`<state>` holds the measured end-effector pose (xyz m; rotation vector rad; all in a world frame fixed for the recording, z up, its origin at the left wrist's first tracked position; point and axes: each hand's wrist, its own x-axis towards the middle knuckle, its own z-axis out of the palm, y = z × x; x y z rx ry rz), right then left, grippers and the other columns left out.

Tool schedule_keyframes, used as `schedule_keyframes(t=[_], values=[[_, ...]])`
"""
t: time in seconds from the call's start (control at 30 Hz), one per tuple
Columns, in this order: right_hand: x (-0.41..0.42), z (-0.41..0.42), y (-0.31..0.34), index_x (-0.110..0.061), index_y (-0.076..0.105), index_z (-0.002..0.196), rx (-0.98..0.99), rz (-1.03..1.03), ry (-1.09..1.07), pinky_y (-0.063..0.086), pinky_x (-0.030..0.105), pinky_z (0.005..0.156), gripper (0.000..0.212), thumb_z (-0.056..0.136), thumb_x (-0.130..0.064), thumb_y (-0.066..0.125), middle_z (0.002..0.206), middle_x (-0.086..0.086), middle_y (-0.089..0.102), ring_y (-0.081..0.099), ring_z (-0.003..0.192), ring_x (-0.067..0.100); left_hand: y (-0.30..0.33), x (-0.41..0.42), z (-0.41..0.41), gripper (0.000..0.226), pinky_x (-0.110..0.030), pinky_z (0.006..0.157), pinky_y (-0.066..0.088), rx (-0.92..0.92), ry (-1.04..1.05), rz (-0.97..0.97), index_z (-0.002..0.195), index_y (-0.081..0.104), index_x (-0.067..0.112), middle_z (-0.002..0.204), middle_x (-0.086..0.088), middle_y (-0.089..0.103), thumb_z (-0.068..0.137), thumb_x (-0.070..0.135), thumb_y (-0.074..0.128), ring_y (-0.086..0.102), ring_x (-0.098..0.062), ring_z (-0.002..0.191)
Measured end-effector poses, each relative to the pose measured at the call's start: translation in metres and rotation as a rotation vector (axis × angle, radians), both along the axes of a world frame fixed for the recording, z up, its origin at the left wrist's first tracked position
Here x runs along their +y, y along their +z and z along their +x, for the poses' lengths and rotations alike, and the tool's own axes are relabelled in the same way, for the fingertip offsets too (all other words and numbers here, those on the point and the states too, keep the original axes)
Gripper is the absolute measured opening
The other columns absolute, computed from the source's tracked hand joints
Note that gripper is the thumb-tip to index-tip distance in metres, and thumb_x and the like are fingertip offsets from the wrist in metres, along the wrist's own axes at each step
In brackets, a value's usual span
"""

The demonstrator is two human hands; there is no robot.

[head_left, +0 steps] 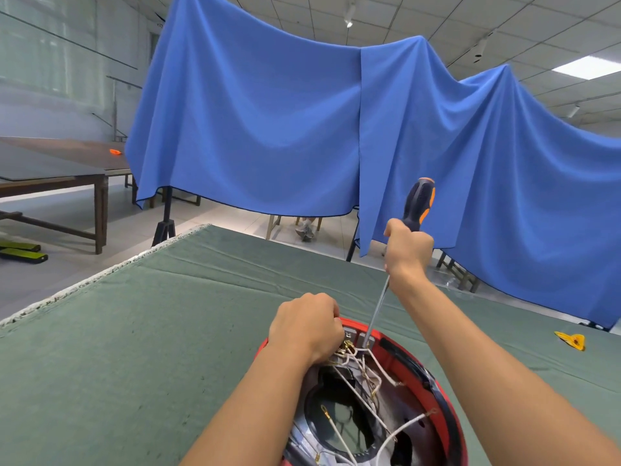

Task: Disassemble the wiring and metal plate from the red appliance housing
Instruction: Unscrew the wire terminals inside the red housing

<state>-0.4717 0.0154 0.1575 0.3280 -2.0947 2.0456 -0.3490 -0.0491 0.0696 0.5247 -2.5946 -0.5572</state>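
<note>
The red appliance housing (443, 408) lies open side up at the bottom centre of the green table. Inside it are white braided wires (400, 428) with brass terminals and a silvery metal plate (304, 438) around a dark opening. My left hand (307, 326) sits at the housing's far rim, fingers curled on the wires and brass terminals there. My right hand (408, 252) grips the black and orange handle of a screwdriver (418, 205), held high. Its long shaft slants down and its tip reaches the grey bracket (364, 341) at the far rim.
The green cloth table (168, 331) spreads left and ahead. A yellow part (571, 340) lies at its right edge. Blue drapes (302, 129) hang behind the table. Wooden tables stand at far left, and someone's feet show under the drape.
</note>
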Motion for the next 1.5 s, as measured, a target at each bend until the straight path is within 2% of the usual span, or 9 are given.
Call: schedule_keyframes(t=[0.1,0.23,0.37,0.57,0.67,0.83,0.93,1.03,1.5], values=[[0.011,0.01,0.012,-0.015,0.033,0.058,0.065,-0.042,0.021,0.027,0.021,0.039,0.028,0.076,-0.016,0.054,0.035,-0.011,0.028,0.029,0.034,0.014,0.0,0.002,0.002,0.031,-0.033,0.088,0.043,-0.014,-0.055,0.002,0.115,0.062,0.033,0.117,0.001,0.065,0.09,0.039,0.045,0.057,-0.024,0.109],[0.025,0.027,0.018,-0.015,0.032,0.056,0.16,-0.039,0.02,0.026,0.014,0.031,0.031,0.077,-0.018,0.054,0.039,-0.005,0.028,0.033,0.039,0.021,0.0,0.003,0.004,0.022,-0.034,0.077,0.046,-0.052,-0.063,-0.042,0.098,0.065,0.029,0.097,0.002,0.069,0.092,0.039,0.046,0.061,-0.025,0.095],[0.04,0.041,0.014,-0.013,0.036,0.054,0.232,0.01,0.06,0.031,0.015,0.034,0.032,0.079,-0.023,0.052,0.039,0.003,0.039,0.045,0.035,0.021,0.003,0.006,0.006,0.021,-0.031,0.067,0.045,-0.049,-0.04,-0.026,0.082,0.062,0.022,0.079,0.001,0.067,0.091,0.033,0.047,0.059,-0.022,0.08],[0.054,0.051,0.013,-0.012,0.053,0.057,0.211,-0.036,0.135,0.039,0.02,0.044,0.036,0.088,-0.03,0.056,0.045,0.001,0.061,0.056,0.036,0.015,0.009,0.013,0.009,0.021,-0.029,0.065,0.041,-0.092,0.1,-0.005,0.078,0.065,0.018,0.078,-0.002,0.065,0.09,0.023,0.05,0.055,-0.026,0.077],[0.056,0.052,0.013,-0.012,0.046,0.057,0.208,-0.075,0.104,0.037,0.016,0.041,0.042,0.09,-0.035,0.059,0.045,0.002,0.052,0.05,0.037,0.017,0.011,0.024,0.008,0.013,-0.03,0.069,0.037,-0.156,0.176,-0.076,0.085,0.061,0.019,0.093,-0.004,0.064,0.089,0.014,0.049,0.06,-0.029,0.09],[0.056,0.058,0.016,-0.016,0.035,0.061,0.208,-0.152,0.088,0.033,0.031,0.056,0.041,0.088,-0.032,0.061,0.057,0.006,0.037,0.035,0.055,0.021,0.021,0.036,0.002,0.023,-0.038,0.088,0.046,-0.285,0.217,-0.108,0.106,0.056,0.016,0.119,-0.007,0.058,0.087,0.008,0.047,0.057,-0.03,0.11],[0.058,0.063,0.017,-0.017,0.03,0.058,0.248,-0.2,0.136,0.025,0.034,0.054,0.036,0.076,-0.024,0.061,0.056,0.007,0.028,0.026,0.058,0.023,0.013,0.042,0.004,0.01,-0.033,0.078,0.039,-0.223,0.243,-0.14,0.093,0.051,0.019,0.113,-0.006,0.061,0.089,0.017,0.042,0.057,-0.028,0.105],[0.057,0.066,0.018,-0.012,0.032,0.059,0.264,-0.247,0.164,0.019,0.035,0.053,0.024,0.064,-0.021,0.053,0.059,0.008,0.024,0.021,0.061,0.026,0.002,0.042,0.007,0.026,-0.035,0.081,0.036,-0.122,0.267,-0.112,0.105,0.057,0.019,0.113,-0.004,0.062,0.093,0.026,0.035,0.053,-0.026,0.107],[0.051,0.076,0.004,0.002,0.028,0.058,0.318,-0.277,0.164,0.022,0.039,0.052,0.03,0.064,-0.018,0.05,0.06,0.012,0.024,0.02,0.061,0.033,0.0,0.03,0.009,0.024,-0.03,0.069,0.039,-0.02,0.162,-0.077,0.095,0.065,0.023,0.097,0.0,0.068,0.091,0.042,0.052,0.06,-0.025,0.096]])
